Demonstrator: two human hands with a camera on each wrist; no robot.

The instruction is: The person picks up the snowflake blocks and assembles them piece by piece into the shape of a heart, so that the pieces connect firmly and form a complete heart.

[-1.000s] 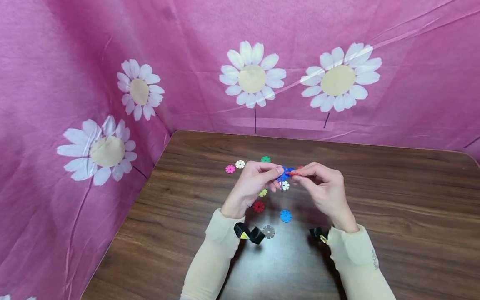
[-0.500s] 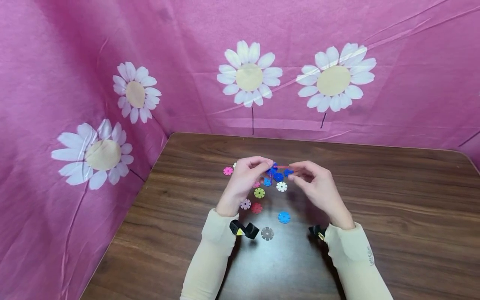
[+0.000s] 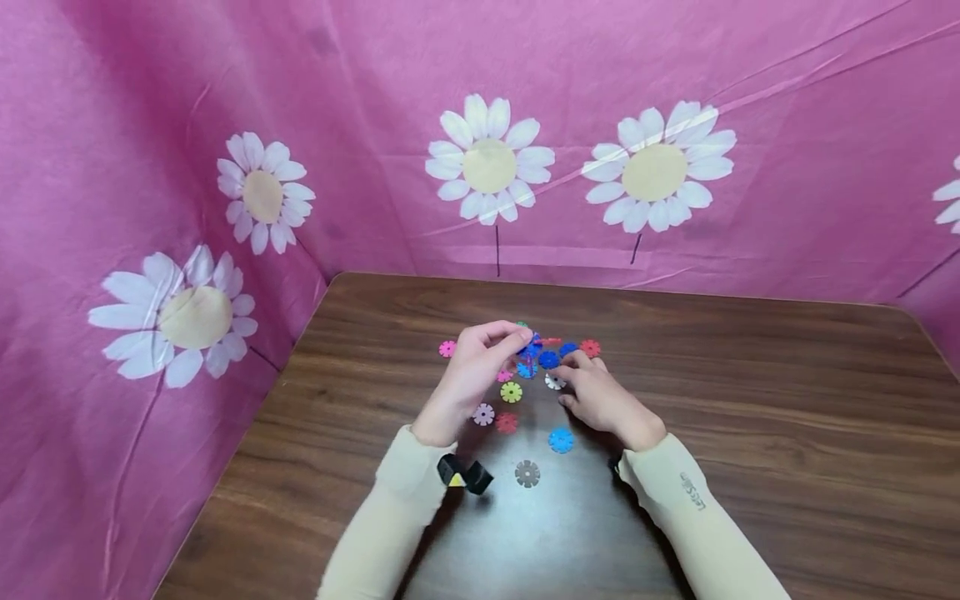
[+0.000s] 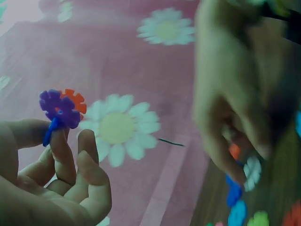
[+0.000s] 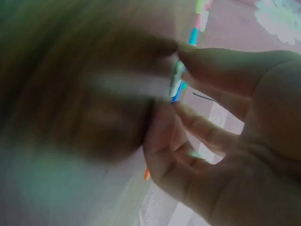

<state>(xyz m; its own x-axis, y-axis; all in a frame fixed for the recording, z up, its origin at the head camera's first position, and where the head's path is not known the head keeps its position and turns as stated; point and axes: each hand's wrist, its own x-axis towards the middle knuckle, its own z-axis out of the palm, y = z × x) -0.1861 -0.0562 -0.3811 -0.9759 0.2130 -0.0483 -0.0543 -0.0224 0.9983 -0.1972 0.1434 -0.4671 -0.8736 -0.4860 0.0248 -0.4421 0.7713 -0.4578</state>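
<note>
Joined discs [image 4: 60, 111], three visible, between pinched left fingers [image 4: 28, 133], right fingers [image 3: 573, 375] slightly apart at one white disc [image 3: 553, 383].

Forearms [image 3: 381, 510] forward, left hand [image 3: 467, 368] raised in a pinch, right hand [image 3: 598, 398] lower, fingers [image 4: 222, 157] downward, thumb apart.

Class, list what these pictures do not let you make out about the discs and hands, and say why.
Green disc, head view: mostly hidden behind the left hand.
White disc, head view: partly covered by the right hand; blur in the right wrist view leaves its grip unclear.
Orange-red disc, left wrist view: partly behind the purple disc.
Red disc, left wrist view: cut off by the right edge.
</note>
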